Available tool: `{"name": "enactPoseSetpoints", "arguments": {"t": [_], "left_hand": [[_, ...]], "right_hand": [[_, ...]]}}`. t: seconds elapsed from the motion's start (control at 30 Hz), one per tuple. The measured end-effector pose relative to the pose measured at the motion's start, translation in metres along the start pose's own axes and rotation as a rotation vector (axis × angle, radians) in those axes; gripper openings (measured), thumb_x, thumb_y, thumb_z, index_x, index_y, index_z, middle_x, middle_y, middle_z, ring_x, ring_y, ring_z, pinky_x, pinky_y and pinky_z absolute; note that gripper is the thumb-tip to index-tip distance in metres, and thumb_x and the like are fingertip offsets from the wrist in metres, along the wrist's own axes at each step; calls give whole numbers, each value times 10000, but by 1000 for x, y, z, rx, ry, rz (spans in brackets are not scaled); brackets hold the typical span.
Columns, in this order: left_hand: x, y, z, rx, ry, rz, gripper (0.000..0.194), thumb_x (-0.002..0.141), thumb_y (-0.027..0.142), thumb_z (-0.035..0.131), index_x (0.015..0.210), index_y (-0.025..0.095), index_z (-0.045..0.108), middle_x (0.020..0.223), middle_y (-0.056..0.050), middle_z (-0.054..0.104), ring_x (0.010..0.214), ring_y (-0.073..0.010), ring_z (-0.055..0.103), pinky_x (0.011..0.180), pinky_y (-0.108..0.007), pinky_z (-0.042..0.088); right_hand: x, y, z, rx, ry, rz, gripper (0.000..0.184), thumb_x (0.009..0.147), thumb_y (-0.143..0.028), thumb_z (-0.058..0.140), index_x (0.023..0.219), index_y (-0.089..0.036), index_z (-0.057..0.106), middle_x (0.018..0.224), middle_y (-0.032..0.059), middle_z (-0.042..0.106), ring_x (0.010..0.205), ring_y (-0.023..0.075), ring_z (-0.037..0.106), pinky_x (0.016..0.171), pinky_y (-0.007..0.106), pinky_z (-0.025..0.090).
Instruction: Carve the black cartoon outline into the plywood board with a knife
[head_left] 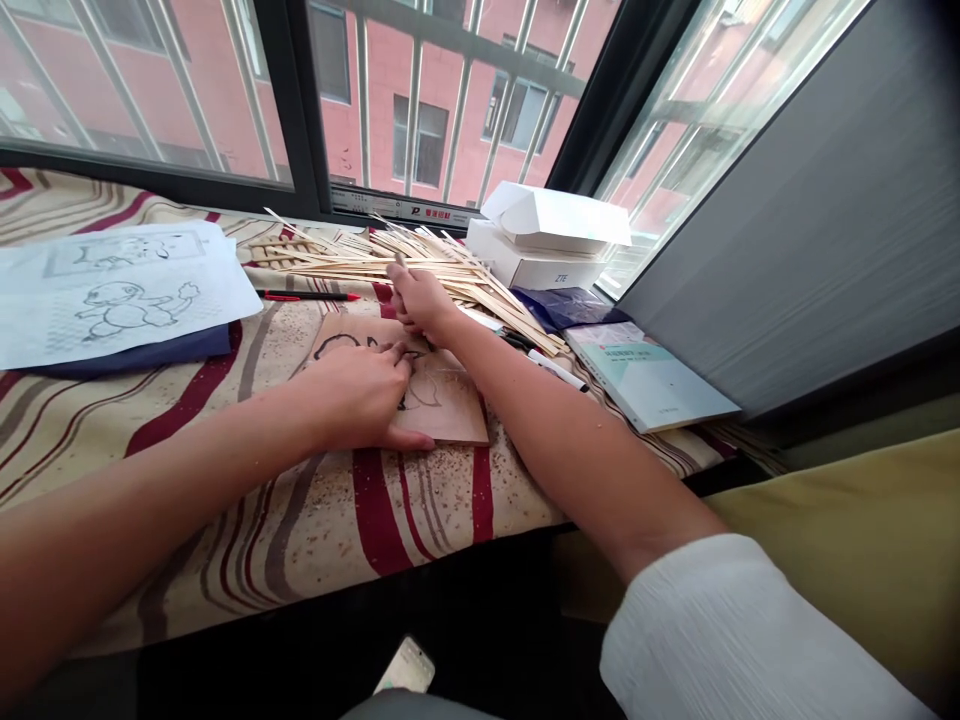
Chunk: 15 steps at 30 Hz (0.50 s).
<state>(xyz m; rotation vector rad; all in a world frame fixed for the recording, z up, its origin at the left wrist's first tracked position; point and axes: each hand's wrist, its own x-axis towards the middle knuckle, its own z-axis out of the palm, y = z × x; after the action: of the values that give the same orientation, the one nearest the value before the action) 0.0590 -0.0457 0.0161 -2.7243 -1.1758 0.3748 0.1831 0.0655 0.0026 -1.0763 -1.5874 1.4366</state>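
A thin wooden board (450, 410) with a dark line drawing and carved marks lies on the striped cloth. My left hand (364, 390) presses flat on its left part, fingers stretched towards the middle and thumb out near the front edge. Above the board's far part, my right hand (424, 305) is closed in a fist around a carving tool (400, 260). Only the handle's end sticks out above the fist; the tool's working end is hidden. Small wood chips are scattered over the cloth around the board.
Behind the board lie many thin wooden sticks (442, 262) in a loose pile. White boxes (555, 245), a book (652, 375) and a marker (556, 369) are to the right. Drawing sheets (142, 310) and a red-black pen (307, 296) are left. A phone (407, 665) shows below.
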Motion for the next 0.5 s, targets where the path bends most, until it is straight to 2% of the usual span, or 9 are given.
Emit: {"name": "enactPoseSetpoints", "arguments": {"t": [0.13, 0.2, 0.33, 0.4, 0.5], "left_hand": [[-1, 1, -2, -15, -8, -12, 988, 884, 826, 549, 1458, 23, 596, 1587, -316, 495, 1399, -425, 574, 1093, -475, 481], [-1, 1, -2, -13, -4, -9, 987, 888, 812, 560, 1462, 10, 587, 1572, -325, 507, 1415, -420, 558, 1104, -478, 473], [-1, 1, -1, -10, 5, 4, 1021, 887, 816, 558, 1489, -9, 556, 1591, -333, 476, 1451, -415, 526, 1134, -466, 452], [-1, 0, 1, -9, 1, -1, 1011, 885, 827, 548, 1488, 15, 571, 1601, -317, 475, 1456, -415, 522, 1137, -468, 451], [-1, 0, 3, -20, 2, -17, 1020, 877, 838, 551, 1517, 44, 556, 1620, -293, 465, 1476, -417, 500, 1136, -475, 454]], "right_hand": [[-12, -4, 2, 121, -206, -66, 411, 1134, -433, 390, 782, -254, 275, 483, -131, 245, 407, 70, 107, 374, 181, 102], [-14, -4, 4, 122, -246, -49, 394, 1140, -405, 379, 789, -253, 281, 472, -137, 240, 399, 70, 95, 366, 173, 99], [-14, -5, -1, 47, -159, -63, 394, 1121, -395, 455, 783, -249, 316, 463, -129, 288, 380, 63, 159, 352, 178, 127], [-15, -7, -6, 12, -78, -115, 417, 1104, -412, 502, 762, -246, 331, 466, -114, 324, 383, 61, 213, 350, 187, 152], [-19, -9, -10, 26, 8, -219, 436, 1113, -428, 471, 744, -245, 329, 483, -102, 318, 402, 64, 230, 359, 195, 181]]}}
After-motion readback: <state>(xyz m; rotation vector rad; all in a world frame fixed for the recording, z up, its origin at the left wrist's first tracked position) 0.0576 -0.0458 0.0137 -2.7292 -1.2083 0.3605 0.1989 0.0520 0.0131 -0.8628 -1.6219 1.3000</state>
